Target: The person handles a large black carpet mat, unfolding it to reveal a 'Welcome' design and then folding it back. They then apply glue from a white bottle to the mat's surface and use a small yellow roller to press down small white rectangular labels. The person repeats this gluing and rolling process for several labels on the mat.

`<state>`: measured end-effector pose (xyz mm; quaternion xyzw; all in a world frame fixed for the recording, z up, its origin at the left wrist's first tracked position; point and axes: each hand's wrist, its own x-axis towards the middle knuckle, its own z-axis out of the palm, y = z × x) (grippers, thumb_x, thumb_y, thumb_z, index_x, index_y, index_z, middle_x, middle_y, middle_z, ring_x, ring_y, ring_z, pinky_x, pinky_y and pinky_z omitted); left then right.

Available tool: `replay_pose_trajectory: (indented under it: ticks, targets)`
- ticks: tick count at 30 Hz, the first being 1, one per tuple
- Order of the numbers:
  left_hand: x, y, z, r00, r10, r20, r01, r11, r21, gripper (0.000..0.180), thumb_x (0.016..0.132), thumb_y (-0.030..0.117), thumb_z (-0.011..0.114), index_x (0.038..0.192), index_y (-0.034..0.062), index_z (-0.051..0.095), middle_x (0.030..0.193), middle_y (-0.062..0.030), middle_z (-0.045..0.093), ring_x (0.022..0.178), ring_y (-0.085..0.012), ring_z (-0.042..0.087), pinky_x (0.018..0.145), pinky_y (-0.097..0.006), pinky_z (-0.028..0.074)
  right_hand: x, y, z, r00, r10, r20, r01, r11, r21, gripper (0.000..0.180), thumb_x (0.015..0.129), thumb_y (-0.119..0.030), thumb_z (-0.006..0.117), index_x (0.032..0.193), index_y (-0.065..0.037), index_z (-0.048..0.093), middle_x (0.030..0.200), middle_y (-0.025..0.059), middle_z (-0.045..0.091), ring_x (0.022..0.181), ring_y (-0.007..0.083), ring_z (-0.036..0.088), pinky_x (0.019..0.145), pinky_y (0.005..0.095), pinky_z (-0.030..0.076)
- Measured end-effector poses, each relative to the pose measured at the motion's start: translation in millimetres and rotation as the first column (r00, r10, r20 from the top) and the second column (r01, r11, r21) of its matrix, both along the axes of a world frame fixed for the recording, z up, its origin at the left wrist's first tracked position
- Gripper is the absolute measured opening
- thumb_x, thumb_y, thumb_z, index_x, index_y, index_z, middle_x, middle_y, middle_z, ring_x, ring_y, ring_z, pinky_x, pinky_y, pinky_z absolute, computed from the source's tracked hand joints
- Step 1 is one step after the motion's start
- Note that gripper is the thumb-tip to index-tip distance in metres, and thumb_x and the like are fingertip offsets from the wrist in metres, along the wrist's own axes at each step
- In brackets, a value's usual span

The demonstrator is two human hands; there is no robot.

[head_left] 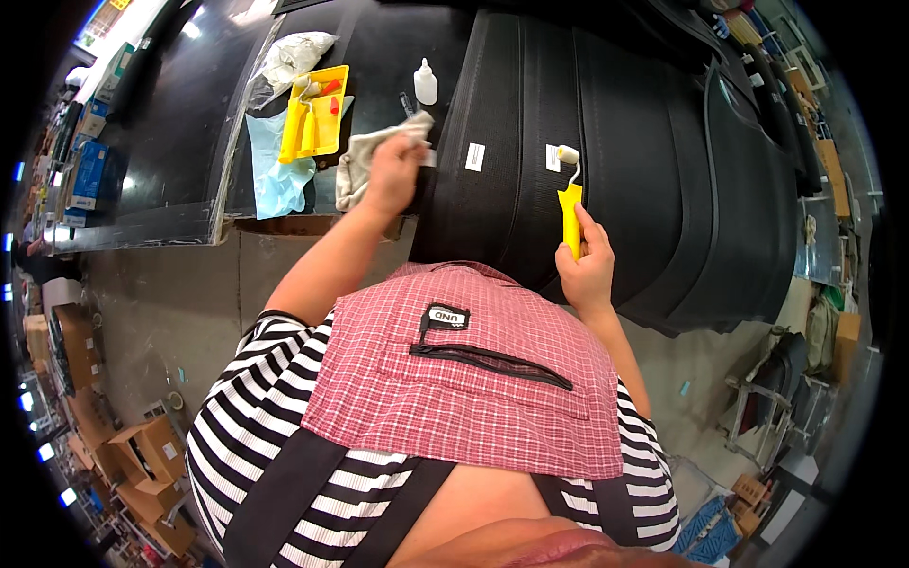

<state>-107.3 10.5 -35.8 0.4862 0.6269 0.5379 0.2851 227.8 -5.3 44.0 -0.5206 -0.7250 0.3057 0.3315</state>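
Yellow-handled roller (569, 201) — gripped in right hand (587, 270) fingers — touches black panel (530, 114).

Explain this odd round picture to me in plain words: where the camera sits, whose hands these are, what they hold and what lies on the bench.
There is no machine here. A person wears a wide-angle camera on the head, looking down, so the edges bend and the striped shirt and red checked apron fill the lower part. Both arms reach up from below.

The right hand grips a small paint roller with a yellow handle and white head, which rests on a stack of black ribbed sheets. The left hand holds a pale cloth at the edge of that stack.

On the dark workbench lie a yellow tray with more rollers, a light blue sheet under it, a crumpled plastic bag and a small white squeeze bottle. Cardboard boxes stand on the floor.
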Motion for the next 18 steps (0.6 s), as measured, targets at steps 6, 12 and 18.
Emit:
replay_pose_trajectory:
  ticks: [6, 12, 18]
  targets:
    - [-41.6, 0.9, 16.2, 0.997, 0.063, -0.053, -0.058, 0.995, 0.084, 0.016, 0.094, 0.011, 0.061, 0.102, 0.0004, 0.069, 0.121, -0.0136, 0.066, 0.105, -0.0243, 0.063, 0.093, -0.033, 0.048, -5.8, 2.1, 1.4, 0.997, 0.022, 0.076, -0.023, 1.0, 0.013, 0.054, 0.079, -0.008, 0.06, 0.132, 0.003, 0.057, 0.094, 0.0158, 0.057, 0.081, 0.0273, 0.059, 0.075, 0.0357, 0.05]
    - [69.2, -10.2, 46.4, 0.737, -0.503, -0.451, 0.599, 0.796, 0.09, 0.011, 0.083, 0.011, 0.073, 0.092, 0.0082, 0.069, 0.127, -0.0099, 0.064, 0.12, -0.0322, 0.058, 0.103, -0.043, 0.045, -9.4, 9.8, 3.2, 0.987, 0.011, 0.16, -0.013, 1.0, 0.009, 0.052, 0.079, -0.011, 0.059, 0.129, 0.001, 0.06, 0.093, 0.0183, 0.06, 0.083, 0.032, 0.06, 0.078, 0.0388, 0.051]
    - [121.1, 3.5, 18.8, 0.563, -0.548, -0.618, 0.745, 0.661, 0.092, 0.016, 0.082, 0.014, 0.073, 0.096, 0.0062, 0.069, 0.143, -0.0113, 0.054, 0.137, -0.0334, 0.044, 0.112, -0.049, 0.035, -6.4, 15.8, 2.6, 0.972, 0.044, 0.229, -0.039, 0.999, -0.029, 0.052, 0.079, -0.013, 0.06, 0.13, -0.001, 0.061, 0.094, 0.017, 0.06, 0.086, 0.0329, 0.062, 0.08, 0.0393, 0.051]
